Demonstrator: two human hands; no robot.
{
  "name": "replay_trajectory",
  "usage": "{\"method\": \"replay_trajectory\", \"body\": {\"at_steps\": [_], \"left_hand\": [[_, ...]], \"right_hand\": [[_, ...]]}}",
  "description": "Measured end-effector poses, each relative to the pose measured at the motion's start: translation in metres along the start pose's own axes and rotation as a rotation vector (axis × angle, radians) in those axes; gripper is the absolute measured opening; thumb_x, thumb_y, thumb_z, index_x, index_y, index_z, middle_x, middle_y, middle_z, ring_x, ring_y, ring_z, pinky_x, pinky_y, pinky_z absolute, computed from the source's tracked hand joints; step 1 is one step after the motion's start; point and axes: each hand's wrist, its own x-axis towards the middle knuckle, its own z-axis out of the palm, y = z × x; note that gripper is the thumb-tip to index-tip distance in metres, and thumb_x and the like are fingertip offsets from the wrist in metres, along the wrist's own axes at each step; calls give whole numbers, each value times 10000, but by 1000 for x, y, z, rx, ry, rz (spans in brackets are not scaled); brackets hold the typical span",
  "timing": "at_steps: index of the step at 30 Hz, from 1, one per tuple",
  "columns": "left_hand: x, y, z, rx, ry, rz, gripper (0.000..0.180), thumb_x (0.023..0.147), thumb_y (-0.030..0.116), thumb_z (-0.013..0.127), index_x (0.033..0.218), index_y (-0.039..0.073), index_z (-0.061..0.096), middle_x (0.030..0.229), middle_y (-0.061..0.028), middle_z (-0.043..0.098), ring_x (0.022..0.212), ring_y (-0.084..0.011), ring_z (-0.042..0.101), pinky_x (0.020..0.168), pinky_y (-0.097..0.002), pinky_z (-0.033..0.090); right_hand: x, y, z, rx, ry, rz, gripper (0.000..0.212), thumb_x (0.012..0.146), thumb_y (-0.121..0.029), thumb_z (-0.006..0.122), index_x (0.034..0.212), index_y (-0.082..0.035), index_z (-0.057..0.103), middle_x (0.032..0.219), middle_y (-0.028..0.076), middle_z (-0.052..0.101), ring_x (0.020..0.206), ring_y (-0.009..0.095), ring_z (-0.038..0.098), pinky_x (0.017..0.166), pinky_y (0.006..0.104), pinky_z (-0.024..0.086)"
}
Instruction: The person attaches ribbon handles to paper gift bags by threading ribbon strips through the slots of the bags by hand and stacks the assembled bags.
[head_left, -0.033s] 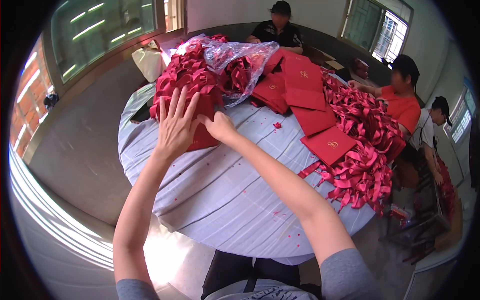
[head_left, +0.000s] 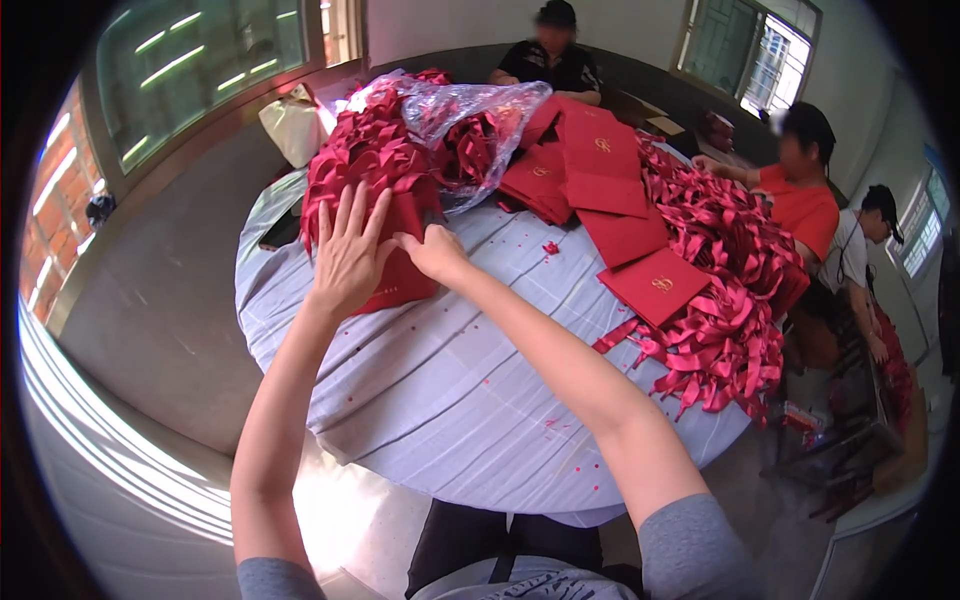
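A stack of red gift bags with bunched red ribbon handles lies at the left of the round table. My left hand rests flat over the bags with its fingers spread. Just right of it, my right hand is closed at the stack's right edge, thumb toward the left hand; its other fingers are partly hidden. Behind the stack, clear plastic wrap covers more ribboned bags.
A pale cloth covers the table. Flat red bags and a heap of red ribbons lie at the right. Three people sit or stand beyond, one in an orange shirt. A cream bag stands at the far left.
The lower edge of the red bags under my hands has come slightly nearer to me, and more of it shows. Both hands keep nearly the same place; the whole view has shifted slightly.
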Motion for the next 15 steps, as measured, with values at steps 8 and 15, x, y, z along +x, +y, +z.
{"method": "replay_trajectory", "body": {"at_steps": [8, 15], "left_hand": [[-8, -3, 22, 23, -57, -14, 673, 909, 325, 516, 1476, 131, 209, 1517, -169, 192, 1409, -336, 154, 1123, -520, 108], [-4, 20, -19, -25, 64, 30, 617, 880, 123, 514, 1455, 167, 293, 1527, -112, 202, 1423, -303, 132, 1136, -487, 97]], "right_hand": [[-50, 33, -53, -92, -57, -270, 407, 819, -287, 635, 986, 84, 628, 992, 251, 637, 891, 357, 641, 778, 414, 504], [-142, 73, -220, 63, 73, -81, 217, 872, -115, 594, 1032, 26, 634, 860, 84, 670, 760, 127, 648, 666, 260, 509]]}}
